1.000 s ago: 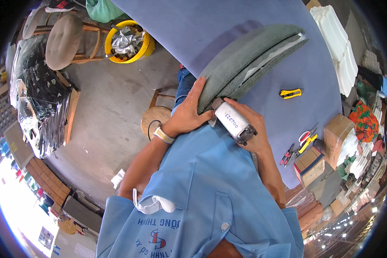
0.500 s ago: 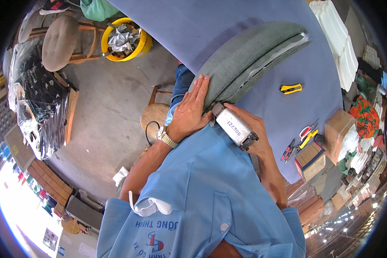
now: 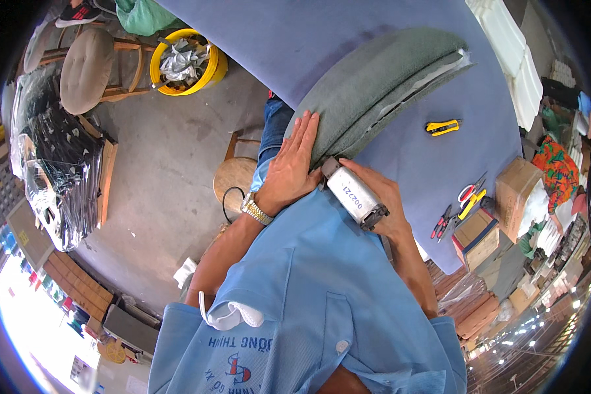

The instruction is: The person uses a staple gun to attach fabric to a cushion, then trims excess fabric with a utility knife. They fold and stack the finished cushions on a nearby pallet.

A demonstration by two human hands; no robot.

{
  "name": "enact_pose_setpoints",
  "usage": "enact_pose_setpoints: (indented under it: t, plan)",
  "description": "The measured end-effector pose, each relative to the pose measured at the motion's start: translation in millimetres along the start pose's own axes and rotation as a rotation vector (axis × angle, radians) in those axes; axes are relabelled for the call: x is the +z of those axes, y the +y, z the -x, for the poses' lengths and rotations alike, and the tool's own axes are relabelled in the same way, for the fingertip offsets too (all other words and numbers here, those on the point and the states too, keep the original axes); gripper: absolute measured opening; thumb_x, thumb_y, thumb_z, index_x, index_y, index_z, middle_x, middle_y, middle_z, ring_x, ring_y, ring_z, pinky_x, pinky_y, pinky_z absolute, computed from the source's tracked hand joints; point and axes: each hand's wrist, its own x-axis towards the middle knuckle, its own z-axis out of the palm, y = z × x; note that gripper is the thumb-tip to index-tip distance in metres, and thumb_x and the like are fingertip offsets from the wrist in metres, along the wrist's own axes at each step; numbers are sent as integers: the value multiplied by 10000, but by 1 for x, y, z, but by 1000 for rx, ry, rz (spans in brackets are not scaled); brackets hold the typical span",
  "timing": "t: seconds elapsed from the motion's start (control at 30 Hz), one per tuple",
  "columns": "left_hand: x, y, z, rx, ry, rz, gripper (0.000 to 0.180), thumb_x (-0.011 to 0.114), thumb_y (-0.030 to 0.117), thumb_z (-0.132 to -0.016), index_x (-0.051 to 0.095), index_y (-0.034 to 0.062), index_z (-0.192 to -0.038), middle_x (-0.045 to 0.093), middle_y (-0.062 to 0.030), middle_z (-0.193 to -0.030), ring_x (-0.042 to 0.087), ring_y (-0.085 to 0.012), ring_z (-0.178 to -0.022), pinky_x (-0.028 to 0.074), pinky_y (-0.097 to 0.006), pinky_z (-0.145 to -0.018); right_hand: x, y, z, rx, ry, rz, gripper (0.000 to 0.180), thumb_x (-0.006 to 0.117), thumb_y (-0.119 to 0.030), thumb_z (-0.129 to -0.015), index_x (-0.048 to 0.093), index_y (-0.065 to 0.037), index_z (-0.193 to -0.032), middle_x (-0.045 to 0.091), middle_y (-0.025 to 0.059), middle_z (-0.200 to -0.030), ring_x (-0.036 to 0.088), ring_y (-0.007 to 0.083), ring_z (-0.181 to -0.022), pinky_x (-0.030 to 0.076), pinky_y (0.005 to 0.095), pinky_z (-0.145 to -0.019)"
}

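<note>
While the left hand (image 3: pixel 287 165) lay flat on the gray cushion (image 3: pixel 374 85), fingers pretty straight, the right hand (image 3: pixel 389 198) had a grip on a staple gun (image 3: pixel 349 190) right beside it.

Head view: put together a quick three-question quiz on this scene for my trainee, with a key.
1. Which hand holds the silver-bodied tool?
2. True or false: the left hand rests on the grey padded piece.
3. What colour is the cutter lying on the blue tabletop? A) red B) yellow C) green

Key: 1. The right hand; 2. True; 3. B
</note>
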Motion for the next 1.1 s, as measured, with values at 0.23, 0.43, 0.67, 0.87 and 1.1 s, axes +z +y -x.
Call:
enact_pose_setpoints:
  t: [0.23, 0.43, 0.67, 0.87, 1.1]
  plan:
    - [4, -1, 1, 6, 1, -35, 1059, 713, 29, -760, 131, 77, -1643, 175, -225, -1693, 193, -381, -1568, 282, -516, -1250, 1, 7, -2, -77, -14, 25, 670, 748, -194, -781, 601, -88, -1425, 689, 196, -1294, 689, 359, -1150, 535, 400, -998]
    - [5, -4, 2, 1, 4, -58, 1080, 684, -18, -732, 120, 83, -1647, 187, -221, -1690, 197, -374, -1569, 277, -499, -1255, 9, 1, -6, 59, -31, -45, 681, 765, -200, -768, 606, -117, -1424, 698, 191, -1275, 691, 353, -1147, 537, 410, -989]
    - [3, 5, 2, -35, 22, 47, 1059, 741, 76, -789, 110, 39, -1638, 244, -235, -1669, 213, -376, -1565, 278, -489, -1250, -4, -11, 10, 46, 64, -68, 690, 784, -202, -743, 620, -109, -1407, 699, 195, -1274, 691, 355, -1160, 522, 391, -1001]
    - [14, 7, 2, -63, 73, -19, 1032, 755, 258, -863, 108, 15, -1629, 289, -262, -1643, 296, -402, -1526, 352, -499, -1197, -54, 29, 60, 320, 296, 94, 685, 804, -125, -755, 600, -57, -1405, 689, 208, -1278, 684, 345, -1172, 516, 388, -1002]
    - [12, 15, 0, -1, 46, -63, 997, 741, 283, -872, 144, 19, -1626, 279, -260, -1649, 282, -415, -1532, 365, -556, -1184, -68, 183, 79, 388, 720, 519, 607, 800, -99, -820, 605, -36, -1392, 716, 172, -1203, 723, 311, -1052, 543, 358, -951]
